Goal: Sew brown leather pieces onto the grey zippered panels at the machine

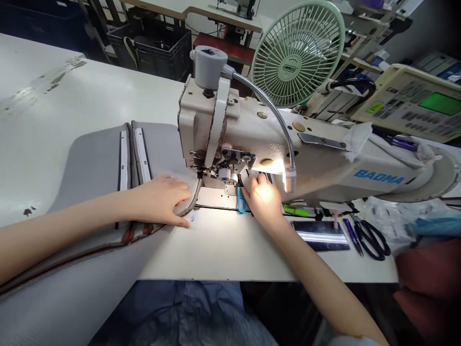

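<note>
A sewing machine [266,134] with a lit lamp stands across the white table. My left hand [160,199] lies flat on a grey fabric piece [97,149], fingers apart, at its corded edge just left of the needle area. Two white strips [124,161] with dark edging run over the fabric near that wrist. Under the lamp, my right hand [265,197] is closed beside the presser foot area, its fingertips partly hidden, so what they hold cannot be made out. A blue loop-shaped handle [241,199] rests on the metal plate [212,198] close to the right thumb.
Right of my right hand lie a green-handled tool [297,210], a phone [320,235], purple pens [353,236] and black scissors [372,240]. Behind the machine are a green fan [297,57] and a control panel [414,98]. A dark crate [154,50] stands beyond the table.
</note>
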Demonstrator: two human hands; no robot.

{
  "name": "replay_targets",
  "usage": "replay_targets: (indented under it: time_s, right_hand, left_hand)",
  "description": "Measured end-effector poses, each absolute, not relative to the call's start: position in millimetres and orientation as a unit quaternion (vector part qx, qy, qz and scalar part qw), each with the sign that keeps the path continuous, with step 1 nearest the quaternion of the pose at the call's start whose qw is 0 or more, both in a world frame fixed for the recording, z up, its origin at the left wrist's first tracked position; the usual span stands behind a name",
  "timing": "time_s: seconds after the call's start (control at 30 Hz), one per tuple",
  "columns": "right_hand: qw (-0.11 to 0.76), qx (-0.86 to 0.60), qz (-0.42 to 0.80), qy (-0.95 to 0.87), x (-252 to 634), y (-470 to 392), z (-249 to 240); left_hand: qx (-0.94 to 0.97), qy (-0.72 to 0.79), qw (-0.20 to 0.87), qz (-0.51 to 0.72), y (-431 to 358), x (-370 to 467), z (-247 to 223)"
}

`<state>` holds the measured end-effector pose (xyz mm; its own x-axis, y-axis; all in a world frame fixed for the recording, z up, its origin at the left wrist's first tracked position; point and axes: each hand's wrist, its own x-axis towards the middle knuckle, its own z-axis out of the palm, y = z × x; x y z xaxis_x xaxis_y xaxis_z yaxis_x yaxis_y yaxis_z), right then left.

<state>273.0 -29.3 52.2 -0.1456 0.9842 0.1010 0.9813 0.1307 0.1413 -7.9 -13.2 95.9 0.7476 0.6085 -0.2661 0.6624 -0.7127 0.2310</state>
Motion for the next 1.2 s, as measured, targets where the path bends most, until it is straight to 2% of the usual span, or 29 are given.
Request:
replay_targets:
  time_s: [0.2,0.37,0.4,0.47,0.5,0.57,0.63,0.7,0.77,0.83,0.9,0.97,1.07,1.2]
  right_hand:
    - [-0.008,0.680,0.031,0.733,276.0,-31.5,63.0]
    - [-0.013,0.675,-0.115,0.729,314.3,-112.2,94.1]
    - [-0.009,0.661,-0.189,0.726,326.6,-136.1,95.7]
    - [-0.009,0.633,-0.482,0.606,350.2,-181.6,92.3]
    - [0.012,0.622,-0.568,0.539,360.1,-200.1,88.6]
    - [0.019,0.565,-0.690,0.451,373.1,-222.1,81.5]
    - [-0.052,0.482,-0.742,0.463,374.5,-221.2,78.9]
    - [-0.184,0.424,-0.691,0.556,362.8,-200.8,80.3]
    - [-0.297,0.425,-0.534,0.668,338.3,-170.4,79.9]
    - [-0.327,0.438,-0.358,0.757,304.3,-140.1,71.7]
    - [-0.314,0.413,-0.157,0.841,267.0,-117.9,55.1]
    - [-0.249,0.368,-0.024,0.896,233.8,-107.2,35.6]
    - [-0.171,0.314,0.075,0.931,201.6,-108.9,14.5]
    - [-0.166,0.287,0.126,0.935,190.2,-117.4,9.9]
  left_hand:
    - [0.922,0.350,0.134,-0.098,-16.0,-3.6,85.8]
    - [0.931,0.338,0.104,-0.084,-21.7,-4.1,88.5]
    - [0.933,0.337,0.098,-0.078,-23.4,-3.6,88.8]
    - [0.935,0.335,0.099,-0.060,-26.0,-2.4,89.2]
    - [0.935,0.333,0.110,-0.050,-26.7,-1.8,89.6]
    - [0.931,0.331,0.148,-0.044,-26.3,-1.3,91.2]
    - [0.921,0.333,0.194,-0.048,-24.4,-1.6,93.8]
    - [0.913,0.336,0.227,-0.043,-22.2,-2.5,95.9]
    - [0.910,0.337,0.239,-0.031,-21.0,-3.5,96.5]
    - [0.910,0.337,0.238,-0.027,-20.9,-4.5,96.0]
    - [0.911,0.337,0.237,-0.027,-21.3,-5.7,94.8]
    - [0.913,0.334,0.234,-0.017,-21.7,-7.1,93.4]
    - [0.917,0.329,0.227,0.000,-21.9,-8.6,91.5]
    - [0.916,0.333,0.223,0.004,-22.2,-8.4,90.3]
